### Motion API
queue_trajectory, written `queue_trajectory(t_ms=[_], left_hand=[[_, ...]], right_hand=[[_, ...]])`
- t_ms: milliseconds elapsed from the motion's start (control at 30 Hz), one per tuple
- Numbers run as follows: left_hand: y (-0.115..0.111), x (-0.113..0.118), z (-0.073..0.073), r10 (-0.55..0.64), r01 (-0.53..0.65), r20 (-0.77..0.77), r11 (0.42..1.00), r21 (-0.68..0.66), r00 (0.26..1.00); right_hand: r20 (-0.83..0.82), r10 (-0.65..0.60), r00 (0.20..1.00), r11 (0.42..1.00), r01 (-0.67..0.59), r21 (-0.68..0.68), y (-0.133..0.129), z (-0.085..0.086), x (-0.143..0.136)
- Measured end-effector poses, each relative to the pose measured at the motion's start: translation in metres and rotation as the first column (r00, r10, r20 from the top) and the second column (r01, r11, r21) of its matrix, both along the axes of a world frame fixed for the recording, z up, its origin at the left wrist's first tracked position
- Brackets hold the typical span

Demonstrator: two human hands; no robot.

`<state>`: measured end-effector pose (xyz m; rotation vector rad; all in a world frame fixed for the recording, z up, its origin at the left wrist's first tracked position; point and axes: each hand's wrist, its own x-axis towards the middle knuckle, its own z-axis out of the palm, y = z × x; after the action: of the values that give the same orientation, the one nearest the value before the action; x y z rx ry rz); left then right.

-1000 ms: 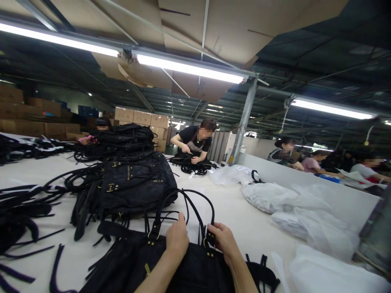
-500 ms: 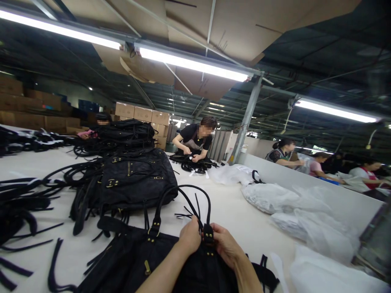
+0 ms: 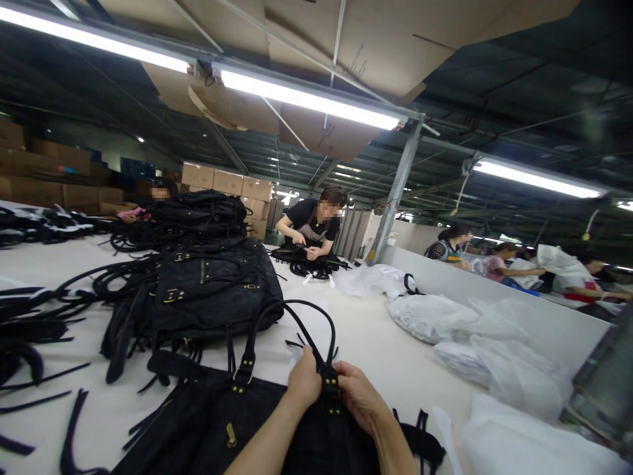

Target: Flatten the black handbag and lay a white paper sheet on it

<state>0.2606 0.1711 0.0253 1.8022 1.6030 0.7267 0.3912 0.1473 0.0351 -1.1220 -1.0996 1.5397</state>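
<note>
Tube lights (image 3: 306,99) over white worktable (image 3: 376,343)

A long white table (image 3: 376,343) carries it all: a black handbag (image 3: 217,429) at the near edge, a pile of black bags (image 3: 212,290) just behind, loose black straps (image 3: 34,330) along the left, and white plastic-wrapped bundles (image 3: 445,320) down the right side.

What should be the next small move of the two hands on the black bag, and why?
Probably a short tug or adjustment of the handle at its right-end attachment: the left hand and right hand both pinch there on the black bag, and the handle loop stands upright above.
</note>
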Motion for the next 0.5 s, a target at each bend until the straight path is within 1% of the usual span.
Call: queue_trajectory(t_ms=[67, 100, 167, 233, 300, 333, 367, 400, 467, 500], left_hand=[[-0.005, -0.001, -0.002, 0.02, -0.022, 0.04, 0.998, 0.061, 0.999], [-0.008, -0.001, -0.002, -0.004, -0.002, 0.061, 0.995, 0.1, 0.998], [-0.013, -0.001, 0.0, -0.124, 0.106, 0.095, 0.979, 0.175, 0.988], [-0.018, 0.0, 0.003, -0.26, 0.232, 0.094, 0.945, 0.232, 0.961], [-0.018, 0.0, 0.006, -0.326, 0.302, 0.062, 0.921, 0.246, 0.943], [-0.017, -0.001, 0.008, -0.322, 0.303, 0.042, 0.923, 0.239, 0.946], [-0.015, -0.003, 0.009, -0.287, 0.275, 0.021, 0.935, 0.225, 0.958], [-0.012, -0.007, 0.009, -0.223, 0.218, -0.001, 0.954, 0.207, 0.975], [-0.005, -0.018, 0.009, -0.031, 0.041, -0.062, 0.987, 0.158, 0.998], [-0.002, -0.024, 0.008, 0.065, -0.052, -0.103, 0.991, 0.125, 0.993]], right_hand=[[0.012, -0.027, 1.0, 1.0, 0.027, -0.004, 0.001, -0.002, 0.0], [0.015, -0.042, 0.999, 0.999, 0.042, -0.006, 0.001, -0.003, 0.0], [0.016, -0.075, 0.997, 0.997, 0.076, -0.003, 0.003, -0.006, 0.001], [0.043, -0.144, 0.989, 0.989, 0.143, 0.029, 0.006, -0.011, 0.001], [0.095, -0.237, 0.967, 0.97, 0.23, 0.079, 0.011, -0.018, 0.002], [0.129, -0.286, 0.95, 0.956, 0.274, 0.104, 0.013, -0.021, 0.003], [0.165, -0.33, 0.929, 0.942, 0.312, 0.124, 0.016, -0.024, 0.004], [0.204, -0.365, 0.909, 0.929, 0.342, 0.139, 0.019, -0.027, 0.006], [0.302, -0.435, 0.848, 0.9, 0.398, 0.178, 0.023, -0.031, 0.013], [0.355, -0.467, 0.81, 0.884, 0.421, 0.203, 0.024, -0.032, 0.016]])
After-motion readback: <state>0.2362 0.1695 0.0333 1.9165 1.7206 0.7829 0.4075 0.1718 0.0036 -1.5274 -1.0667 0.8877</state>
